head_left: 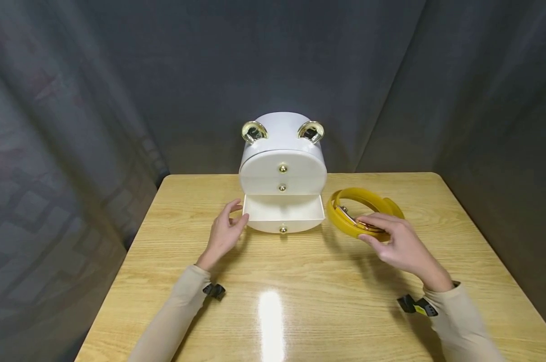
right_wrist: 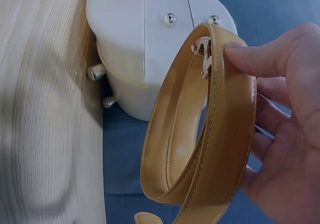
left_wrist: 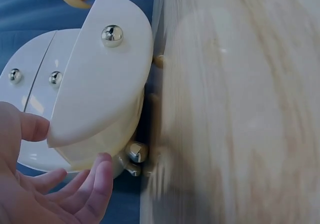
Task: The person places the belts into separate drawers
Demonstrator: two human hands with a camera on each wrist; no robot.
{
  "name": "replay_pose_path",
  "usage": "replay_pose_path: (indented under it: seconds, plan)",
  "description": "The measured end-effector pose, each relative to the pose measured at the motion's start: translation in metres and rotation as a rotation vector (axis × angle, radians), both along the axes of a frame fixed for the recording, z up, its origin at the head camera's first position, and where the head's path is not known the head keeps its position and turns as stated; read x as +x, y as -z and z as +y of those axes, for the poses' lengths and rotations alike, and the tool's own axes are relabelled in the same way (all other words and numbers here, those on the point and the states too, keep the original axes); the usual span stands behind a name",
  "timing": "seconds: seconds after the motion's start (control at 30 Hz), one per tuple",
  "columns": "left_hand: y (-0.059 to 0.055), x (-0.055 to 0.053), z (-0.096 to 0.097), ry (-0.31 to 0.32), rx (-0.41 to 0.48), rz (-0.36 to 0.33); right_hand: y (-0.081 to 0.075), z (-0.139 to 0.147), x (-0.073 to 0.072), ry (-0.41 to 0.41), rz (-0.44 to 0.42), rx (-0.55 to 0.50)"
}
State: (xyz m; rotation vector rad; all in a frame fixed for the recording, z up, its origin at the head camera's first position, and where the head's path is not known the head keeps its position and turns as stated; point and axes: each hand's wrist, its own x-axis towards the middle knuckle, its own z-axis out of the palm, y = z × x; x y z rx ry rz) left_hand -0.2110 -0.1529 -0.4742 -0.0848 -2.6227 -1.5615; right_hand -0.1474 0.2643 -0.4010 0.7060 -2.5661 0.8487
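Note:
A white jewelry box [head_left: 283,173] with gold knobs stands at the back of the table, its bottom drawer [head_left: 284,227] pulled out. Nothing lies on the visible drawer floor. My left hand [head_left: 224,229] is at the drawer's left side, thumb against the front corner and the other fingers loosely spread beside the wall, as the left wrist view shows. To the right of the box, my right hand [head_left: 399,244] pinches a coiled yellow belt [head_left: 356,193] near its metal buckle [right_wrist: 204,53]. The thumb presses the outer face of the strap; its other fingers are partly hidden behind.
Two gold, ear-like rings [head_left: 255,131] stick out from the top of the box. Short gold feet [right_wrist: 96,72] show under it in the right wrist view. Dark curtains [head_left: 200,85] hang behind and beside the wooden table [head_left: 327,311].

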Motion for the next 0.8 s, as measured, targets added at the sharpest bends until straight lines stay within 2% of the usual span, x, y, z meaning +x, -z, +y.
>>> replay_pose_path:
  seconds: [0.17, 0.47, 0.63, 0.8]
  plan:
    - [0.001, -0.002, 0.000, 0.020, 0.034, -0.033, 0.000, -0.006, -0.003, -0.026, -0.007, 0.008]
    - [0.004, -0.003, 0.000, 0.064, 0.093, -0.043, 0.000, -0.017, -0.009, -0.086, 0.015, 0.009]
    - [0.004, -0.005, 0.001, 0.077, 0.122, -0.042, 0.000, -0.023, -0.011, -0.111, 0.022, 0.022]
    - [0.004, -0.006, 0.000, 0.072, 0.136, -0.047, 0.001, -0.029, -0.012, -0.116, -0.005, 0.036]
